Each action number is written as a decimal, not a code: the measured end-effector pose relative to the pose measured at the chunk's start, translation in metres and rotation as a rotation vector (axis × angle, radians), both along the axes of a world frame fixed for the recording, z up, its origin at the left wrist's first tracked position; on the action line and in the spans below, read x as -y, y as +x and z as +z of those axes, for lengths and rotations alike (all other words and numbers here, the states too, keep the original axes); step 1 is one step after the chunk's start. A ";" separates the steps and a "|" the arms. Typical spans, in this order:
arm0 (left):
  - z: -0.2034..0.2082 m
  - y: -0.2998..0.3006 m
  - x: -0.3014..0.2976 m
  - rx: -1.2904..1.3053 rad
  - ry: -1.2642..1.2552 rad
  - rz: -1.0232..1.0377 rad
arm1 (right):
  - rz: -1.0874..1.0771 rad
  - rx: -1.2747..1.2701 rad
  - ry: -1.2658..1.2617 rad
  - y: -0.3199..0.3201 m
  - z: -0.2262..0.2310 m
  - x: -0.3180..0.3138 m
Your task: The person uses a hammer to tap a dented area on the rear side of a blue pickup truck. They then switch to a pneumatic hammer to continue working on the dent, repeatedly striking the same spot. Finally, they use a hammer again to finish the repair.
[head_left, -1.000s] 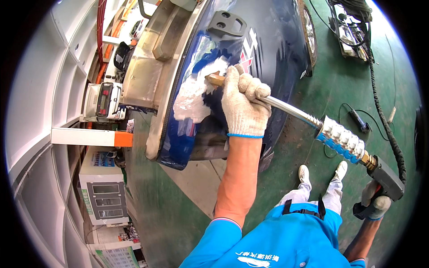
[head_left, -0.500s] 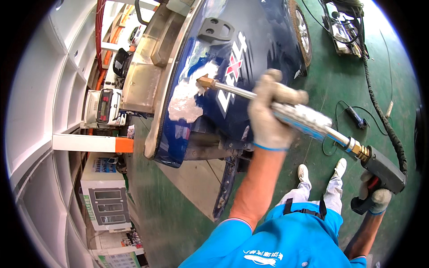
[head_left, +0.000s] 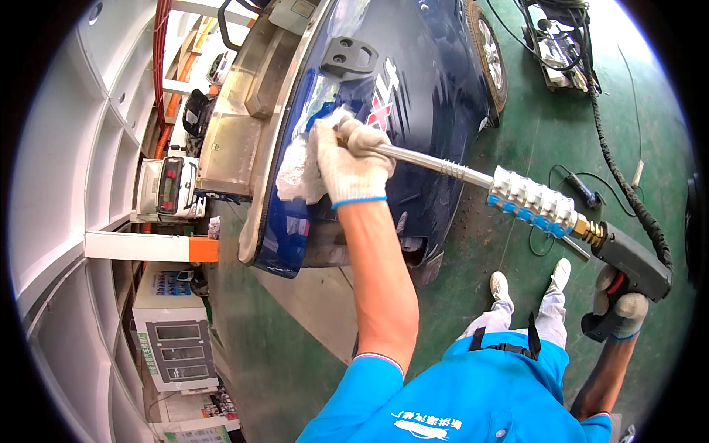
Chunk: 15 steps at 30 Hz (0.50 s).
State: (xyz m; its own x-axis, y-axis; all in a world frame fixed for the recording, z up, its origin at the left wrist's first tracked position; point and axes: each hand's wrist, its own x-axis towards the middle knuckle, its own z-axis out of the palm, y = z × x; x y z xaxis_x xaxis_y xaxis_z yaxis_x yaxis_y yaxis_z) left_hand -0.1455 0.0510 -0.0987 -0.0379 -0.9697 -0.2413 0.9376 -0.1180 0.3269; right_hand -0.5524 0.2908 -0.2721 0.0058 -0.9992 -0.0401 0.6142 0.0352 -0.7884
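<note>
My left hand [head_left: 351, 164], in a white knit glove with a blue cuff, is closed round the tip end of a slide-hammer dent puller's rod [head_left: 421, 159]. It is against a bare, sanded metal patch [head_left: 299, 173] on a dark blue vehicle body panel [head_left: 436, 81]; the tip is hidden by the fingers. The ribbed silver slide weight [head_left: 533, 201] sits back near the puller's black pistol handle [head_left: 631, 258]. My right hand [head_left: 628, 310], gloved too, wraps round that handle, close to its red trigger.
A thick black cable [head_left: 609, 140] runs from the handle to a cart of tools [head_left: 557, 52]. A corded power tool [head_left: 583, 190] lies on the green floor [head_left: 473, 295]. The vehicle's wheel [head_left: 491, 55] is at the far side. A white cabinet [head_left: 173, 340] stands at the left.
My left hand has moved from the slide weight, leftward along the rod to the tip. The weight now shows uncovered near the handle. My right hand keeps its grip.
</note>
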 end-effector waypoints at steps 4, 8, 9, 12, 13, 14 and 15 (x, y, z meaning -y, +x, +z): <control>-0.034 0.002 0.003 -0.412 -0.676 -0.237 | 0.077 -0.593 -0.541 -0.011 0.000 0.036; -0.020 0.030 -0.003 -0.148 -0.276 -0.175 | 0.160 -0.043 -0.080 0.010 -0.009 0.010; -0.005 0.014 -0.013 0.130 0.029 0.125 | 0.187 0.234 0.068 0.013 -0.023 0.004; 0.020 -0.053 -0.036 0.638 -0.215 0.274 | 0.218 0.863 0.190 0.033 -0.068 -0.015; 0.024 -0.053 -0.034 1.160 -0.463 0.283 | 0.302 1.029 0.197 0.042 -0.082 -0.022; 0.030 -0.050 -0.024 1.586 -0.686 0.353 | 0.329 0.981 0.108 0.051 -0.096 -0.027; 0.050 -0.034 -0.010 1.986 -0.881 0.507 | 0.348 1.058 0.044 0.060 -0.094 -0.029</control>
State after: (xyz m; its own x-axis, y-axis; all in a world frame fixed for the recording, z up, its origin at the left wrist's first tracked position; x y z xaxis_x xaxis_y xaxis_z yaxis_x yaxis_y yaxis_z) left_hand -0.1794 0.0612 -0.0489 -0.1581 -0.6699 0.7254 -0.6623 0.6169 0.4253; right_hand -0.4927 0.3199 -0.3663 0.3378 -0.9341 0.1154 0.9267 0.3515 0.1327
